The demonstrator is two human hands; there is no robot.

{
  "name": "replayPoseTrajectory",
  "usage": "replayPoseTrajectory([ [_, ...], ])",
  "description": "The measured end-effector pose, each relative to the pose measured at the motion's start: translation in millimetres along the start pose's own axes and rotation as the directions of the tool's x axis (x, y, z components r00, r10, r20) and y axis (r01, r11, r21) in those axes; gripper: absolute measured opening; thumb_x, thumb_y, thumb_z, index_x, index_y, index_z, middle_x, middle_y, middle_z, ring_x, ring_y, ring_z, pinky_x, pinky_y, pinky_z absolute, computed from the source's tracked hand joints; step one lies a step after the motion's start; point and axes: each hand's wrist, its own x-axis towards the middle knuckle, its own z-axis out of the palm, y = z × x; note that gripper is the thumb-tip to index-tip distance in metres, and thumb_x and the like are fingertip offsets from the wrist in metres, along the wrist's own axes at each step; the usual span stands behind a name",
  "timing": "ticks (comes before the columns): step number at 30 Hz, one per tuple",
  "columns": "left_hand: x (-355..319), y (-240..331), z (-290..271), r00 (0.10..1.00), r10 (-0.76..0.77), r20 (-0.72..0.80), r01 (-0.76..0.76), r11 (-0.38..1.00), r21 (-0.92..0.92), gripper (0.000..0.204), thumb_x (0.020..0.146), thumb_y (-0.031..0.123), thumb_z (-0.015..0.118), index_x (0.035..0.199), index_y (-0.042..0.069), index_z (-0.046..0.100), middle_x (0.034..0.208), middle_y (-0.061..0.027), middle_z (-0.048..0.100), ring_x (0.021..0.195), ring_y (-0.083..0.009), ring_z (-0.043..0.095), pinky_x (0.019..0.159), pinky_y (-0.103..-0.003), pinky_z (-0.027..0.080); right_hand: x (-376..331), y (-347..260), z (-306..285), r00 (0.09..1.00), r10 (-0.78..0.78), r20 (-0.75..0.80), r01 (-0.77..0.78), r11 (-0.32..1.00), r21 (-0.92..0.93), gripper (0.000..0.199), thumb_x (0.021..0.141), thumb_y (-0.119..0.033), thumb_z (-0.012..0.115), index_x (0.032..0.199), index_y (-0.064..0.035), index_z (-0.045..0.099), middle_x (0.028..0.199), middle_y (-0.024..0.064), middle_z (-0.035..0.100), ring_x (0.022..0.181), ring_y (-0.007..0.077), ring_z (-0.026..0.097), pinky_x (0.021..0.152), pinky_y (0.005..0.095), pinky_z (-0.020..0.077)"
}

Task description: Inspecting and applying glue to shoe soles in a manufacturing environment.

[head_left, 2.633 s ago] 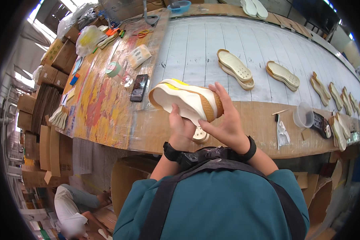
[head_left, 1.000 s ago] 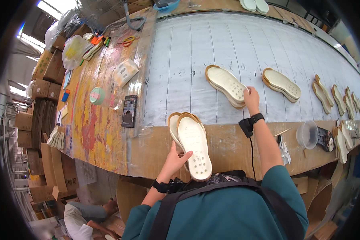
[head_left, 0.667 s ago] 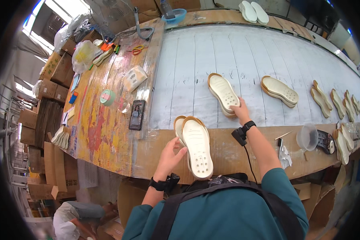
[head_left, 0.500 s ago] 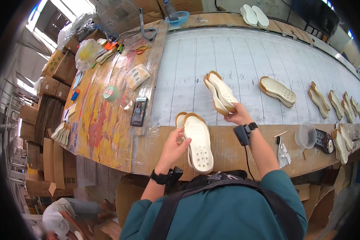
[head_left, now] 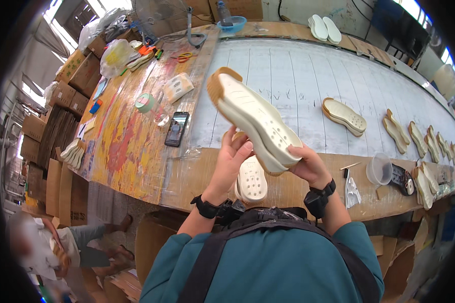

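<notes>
A pair of cream shoe soles with tan heel ends [head_left: 260,118] is held up at a slant over the table's near edge, heels toward the far left. My right hand [head_left: 309,164] is closed on their lower right end, thumb on the upper face. Beside their left edge is my left hand [head_left: 230,164], thumb and fingers apart; whether the fingertips touch the soles is unclear. Another pair of cream soles [head_left: 251,183] lies below on the brown near strip, partly hidden by the raised pair and my left hand.
More soles [head_left: 345,116] lie along the white board [head_left: 283,65] to the right. A clear plastic cup [head_left: 379,169] and a black marker [head_left: 346,177] are near right. Left are a phone [head_left: 177,129], a bottle with a green lid [head_left: 145,103] and scissors [head_left: 183,57]. A person [head_left: 81,242] sits lower left.
My right hand has brought its pair of soles from over the white board closer to me, tilting the upper faces toward me. My left hand has risen from the lower soles to the raised pair's edge.
</notes>
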Motion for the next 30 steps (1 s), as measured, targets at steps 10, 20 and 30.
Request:
replayPoseTrajectory([
  [10,8,-13,-6,0.994,-0.104,0.012,0.093,0.824,-0.559,0.051,0.091,0.039,0.029,0.129,0.005,0.024,0.13,-0.0126,0.034,0.119,-0.0263,0.035,0.1,-0.043,0.029,-20,3,84,0.767,-0.525,0.37,0.535,0.204,-0.819,0.077,0.061,-0.011,0.072,0.127,-0.0043,0.033,0.128,0.0139,0.035,0.118,0.0237,0.036,0.095,0.0319,0.0323],
  [20,0,-13,-11,0.998,0.011,0.063,0.029,0.804,-0.594,0.045,0.091,0.032,0.029,0.127,0.004,0.03,0.126,-0.013,0.039,0.114,-0.0275,0.04,0.097,-0.042,0.033,-23,5,80,0.734,-0.535,0.419,0.613,0.257,-0.747,0.073,0.068,-0.007,0.065,0.13,-0.0038,0.027,0.132,0.0172,0.029,0.123,0.0261,0.029,0.099,0.0342,0.0264],
  [30,2,-7,-14,0.944,0.205,0.258,0.01,0.765,-0.643,0.065,0.082,0.045,0.044,0.13,0.006,0.027,0.129,-0.0138,0.034,0.121,-0.0285,0.031,0.101,-0.044,0.026,-36,14,70,0.81,-0.423,0.406,0.58,0.475,-0.661,0.073,0.064,0.005,0.05,0.132,-0.0024,0.024,0.133,0.0144,0.032,0.125,0.0239,0.028,0.1,0.0321,0.0246],
])
